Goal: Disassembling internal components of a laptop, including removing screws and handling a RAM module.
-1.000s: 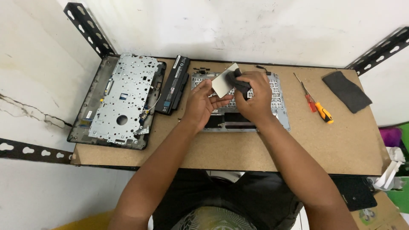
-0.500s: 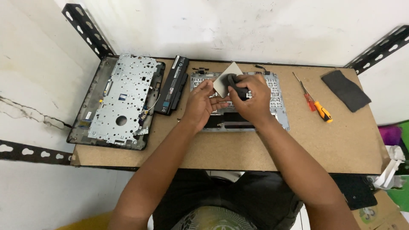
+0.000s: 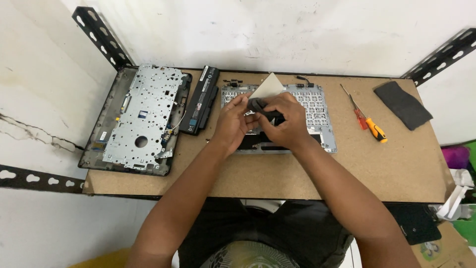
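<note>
We pinch a small dark part point(image 3: 261, 105) between both hands: our left hand point(image 3: 232, 123) grips its near end, our right hand point(image 3: 285, 119) closes over it, above the keyboard panel point(image 3: 322, 111).

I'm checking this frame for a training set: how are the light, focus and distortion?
Head view: light is even and soft, with no hard glare on the metal laptop chassis; focus is sharp on the left hand, right hand and screwdriver; the table edges bow slightly from the wide lens.
</note>
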